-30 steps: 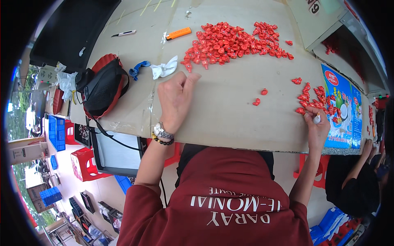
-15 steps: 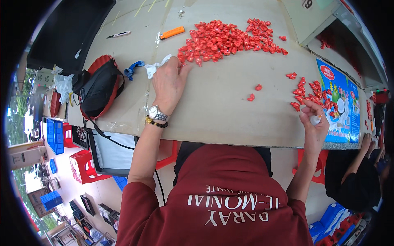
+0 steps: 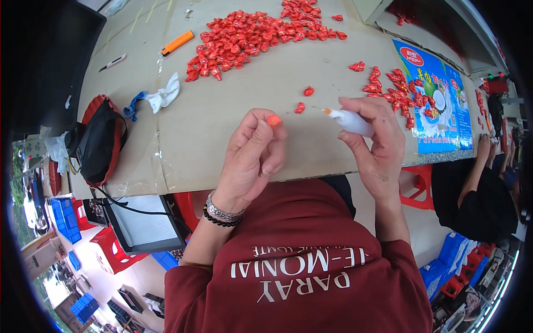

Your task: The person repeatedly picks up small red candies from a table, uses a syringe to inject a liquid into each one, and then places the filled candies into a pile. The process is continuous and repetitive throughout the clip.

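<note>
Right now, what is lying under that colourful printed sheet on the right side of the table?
The printed sheet lies flat on the cardboard-covered table, with small red pieces on its near edge. Whatever is beneath it is covered and cannot be seen.

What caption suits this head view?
Left hand pinches a small red piece; right hand holds a white bottle over the cardboard-covered table.

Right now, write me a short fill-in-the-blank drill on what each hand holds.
1. The left hand pinches one small ___ piece.
2. The right hand holds a small white ___.
3. The big pile of red pieces lies on the ___.
Missing words: red; bottle; table
</note>
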The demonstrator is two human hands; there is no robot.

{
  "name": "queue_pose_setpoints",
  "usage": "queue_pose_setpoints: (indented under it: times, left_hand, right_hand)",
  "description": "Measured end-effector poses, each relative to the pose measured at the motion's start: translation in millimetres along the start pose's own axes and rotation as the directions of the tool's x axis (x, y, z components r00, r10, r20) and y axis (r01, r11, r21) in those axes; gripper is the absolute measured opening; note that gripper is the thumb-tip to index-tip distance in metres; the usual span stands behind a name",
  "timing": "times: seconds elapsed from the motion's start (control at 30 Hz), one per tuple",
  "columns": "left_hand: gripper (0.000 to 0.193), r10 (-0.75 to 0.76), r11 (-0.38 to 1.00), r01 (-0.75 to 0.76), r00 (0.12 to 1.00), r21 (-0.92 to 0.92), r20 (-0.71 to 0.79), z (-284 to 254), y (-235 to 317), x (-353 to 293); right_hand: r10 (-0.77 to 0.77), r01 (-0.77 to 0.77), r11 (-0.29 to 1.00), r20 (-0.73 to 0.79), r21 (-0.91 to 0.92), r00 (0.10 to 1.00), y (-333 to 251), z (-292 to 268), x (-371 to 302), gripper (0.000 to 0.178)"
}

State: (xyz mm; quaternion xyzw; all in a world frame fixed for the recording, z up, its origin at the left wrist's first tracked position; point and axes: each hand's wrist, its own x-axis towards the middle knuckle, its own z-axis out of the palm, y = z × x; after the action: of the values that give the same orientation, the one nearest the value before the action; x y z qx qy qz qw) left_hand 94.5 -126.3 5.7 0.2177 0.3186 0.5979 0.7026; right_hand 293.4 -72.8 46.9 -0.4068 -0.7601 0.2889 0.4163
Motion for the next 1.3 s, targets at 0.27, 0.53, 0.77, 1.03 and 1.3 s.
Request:
queue_pose_setpoints:
  times: [0.27,0.53,0.77,1.03,1.3]
  left_hand:
    - [0.028,-0.081,0.995,0.079,0.996,-0.063,-0.030,1,-9,-8]
    - [0.028,-0.158,0.969,0.157,0.987,-0.190,0.009,-6,-13,-11]
    - [0.031,-0.186,0.965,0.182,0.983,-0.189,-0.001,-1,-13,-11]
    - [0.033,-0.222,0.953,0.214,0.975,-0.213,-0.014,2,-13,-11]
    - [0.032,-0.220,0.951,0.215,0.975,-0.220,0.002,0,-14,-11]
  right_hand:
    - [-0.208,0.214,0.976,-0.101,0.047,0.973,7,1,-6,0.033]
    - [-0.367,0.363,0.930,-0.067,-0.067,0.928,5,2,-5,0.036]
    - [-0.421,0.416,0.903,-0.029,-0.111,0.907,6,5,-6,0.032]
    - [-0.429,0.428,0.897,0.016,-0.110,0.903,3,4,-6,0.032]
    - [-0.477,0.469,0.873,-0.036,-0.135,0.878,6,9,-5,0.028]
